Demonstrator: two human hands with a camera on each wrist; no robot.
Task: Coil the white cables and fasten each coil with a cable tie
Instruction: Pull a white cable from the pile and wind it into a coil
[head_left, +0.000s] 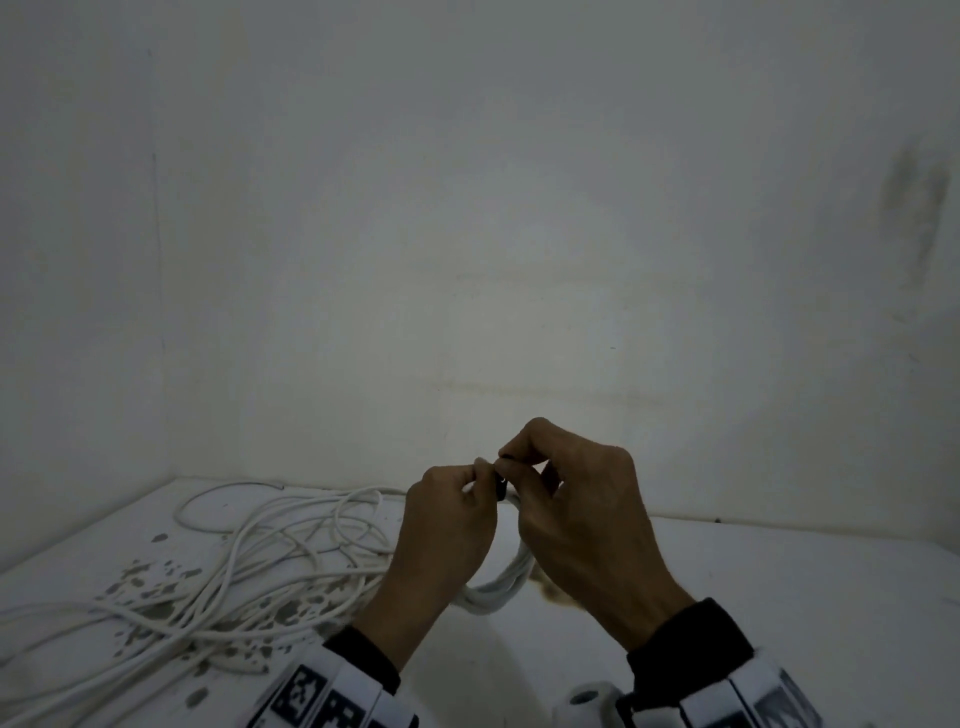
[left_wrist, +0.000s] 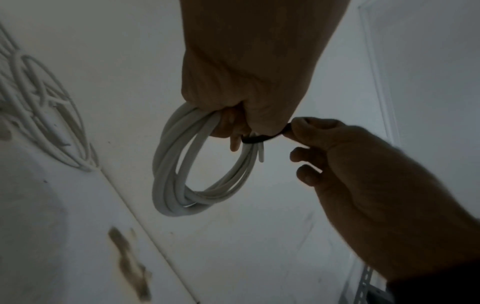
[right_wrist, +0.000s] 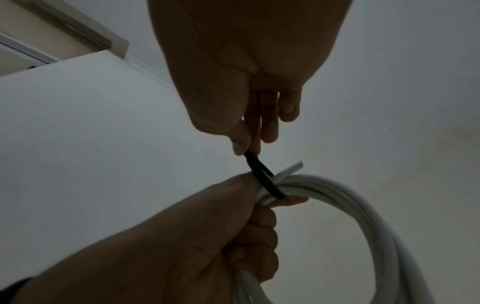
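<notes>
Head view, wall (head_left: 467, 208): plain white, dim light, fills most of what I see, meets the desk in a corner at far left.
Desk (head_left: 779, 623): white top, worn grey chipped patches on the left part, one brownish stain just under my hands.
Loose cables (head_left: 249, 561): big tangled heap of white cable lying on the desk left of my hands, spilling toward the left edge; not coiled.
Coil (left_wrist: 176, 164): several loops of white cable bunched into one ring, held up above the desk between my hands; the lower arc hangs free, two cut ends poke out beside the tie.
Left hand (head_left: 447, 525): fingers curled round the top of the coil, gripping the bundled strands tight, thumb on top, one fingertip showing under the strands in the right wrist view.
Right hand (head_left: 576, 509): thumb and forefinger pinching the free end of the tie, other fingers loosely bent and holding nothing; just beside the left hand, nearly touching.
Sleeves (head_left: 691, 639): dark cuffs on both wrists, black-and-white patterned bands behind them.
Cable tie (right_wrist: 262, 176): thin black strap, wrapped round the bunched strands right next to my left hand; can't tell if it's fastened.
</notes>
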